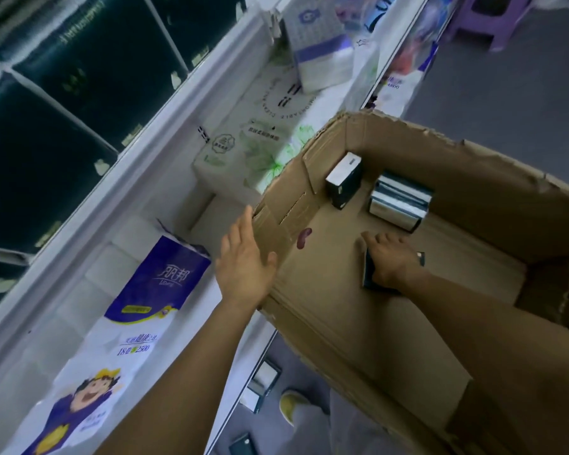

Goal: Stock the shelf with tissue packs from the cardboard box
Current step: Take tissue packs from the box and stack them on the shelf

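Head view: a tissue pack [368,270] on the cardboard box [309,323] floor is gripped by the right hand [391,261]; the box's outer wall is pressed by the flat left hand [247,257]. The pack is judged light and squashy, best pinched across its sides.

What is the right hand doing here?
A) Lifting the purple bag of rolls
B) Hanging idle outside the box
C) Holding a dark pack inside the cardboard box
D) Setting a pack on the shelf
C: the right hand holds a dark pack on the floor of the cardboard box, while the left hand lies flat against the box's outer wall.
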